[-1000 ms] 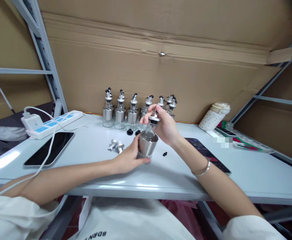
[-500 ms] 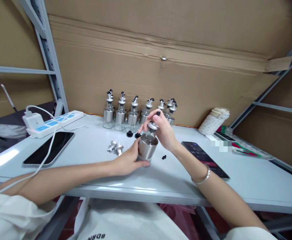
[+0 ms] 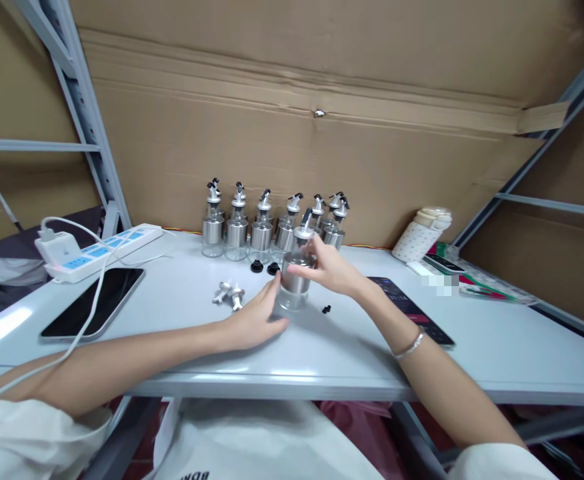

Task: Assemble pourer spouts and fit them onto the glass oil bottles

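A glass bottle with a steel sleeve [image 3: 295, 275] stands upright on the table, a silver pourer with a black tip in its neck. My right hand [image 3: 329, 265] is wrapped round its upper part from the right. Close to its left side is my left hand [image 3: 258, 319], with thumb and fingers apart and nothing held. Behind stand several similar bottles [image 3: 237, 230] with pourers. Two loose silver pourer tops [image 3: 235, 295] lie left of the held bottle. Two black stoppers [image 3: 257, 266] rest behind it, and small black pieces [image 3: 327, 309] are at its right.
At the left are a white power strip [image 3: 105, 250] with a charger and cable, and a dark tablet [image 3: 95, 303]. A phone [image 3: 412, 313] lies near my right forearm. A dotted flask [image 3: 419, 237] leans at the back right, before a cardboard wall [image 3: 292, 160].
The bottle now stands upright instead of tilted. My right hand has moved from the pourer down to the bottle's upper body. My left hand has let go and opened.
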The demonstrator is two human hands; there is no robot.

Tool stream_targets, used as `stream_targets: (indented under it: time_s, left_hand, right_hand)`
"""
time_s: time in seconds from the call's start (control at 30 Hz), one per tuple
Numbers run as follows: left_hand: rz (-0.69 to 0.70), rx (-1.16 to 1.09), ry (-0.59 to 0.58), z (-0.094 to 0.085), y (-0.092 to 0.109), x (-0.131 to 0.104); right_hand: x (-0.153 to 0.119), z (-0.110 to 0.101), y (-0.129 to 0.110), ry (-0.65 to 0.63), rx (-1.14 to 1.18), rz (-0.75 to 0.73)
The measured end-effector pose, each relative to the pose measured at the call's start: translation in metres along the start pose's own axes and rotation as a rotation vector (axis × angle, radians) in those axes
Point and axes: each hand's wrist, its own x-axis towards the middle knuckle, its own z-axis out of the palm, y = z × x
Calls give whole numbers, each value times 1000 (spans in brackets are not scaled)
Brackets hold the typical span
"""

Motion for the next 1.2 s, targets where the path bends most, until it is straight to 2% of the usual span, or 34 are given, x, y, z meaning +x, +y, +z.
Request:
stream_targets:
  time_s: [0.1,0.3,0.43,0.57,0.7,0.87,1.0,1.07,1.13,1.2]
  left_hand:
    - [-50,95,-87,-2,3,-2]
    - [-9,27,-63,-1,3,-3]
    - [-2,79,-89,-1,4,-4]
    - [-1,124,-115,-3,7,-4]
    - [12,142,-122,-3,9,-4]
    - [23,158,-139,-5,11,-5]
    - [34,188,-135,-4,9,-4]
    - [87,243,-135,-3,12,-1]
    - [181,338,-159,-2,20,-3]
    - [285,445,-230,-5,34,-16]
  right_hand:
    - [5,-6,18,81,-47,35]
    - [13,-6,64,203,-99,116]
    - [16,-7,84,234,-40,127]
    - [16,-11,87,244,-79,122]
    - [17,-11,88,318,-98,116]
    - [20,-6,98,383,-54,79]
    - [21,-1,106,416,58,137]
    - [21,1,106,420,66,144]
    - [21,2,104,412,-25,114]
    - [20,3,99,399,-158,77]
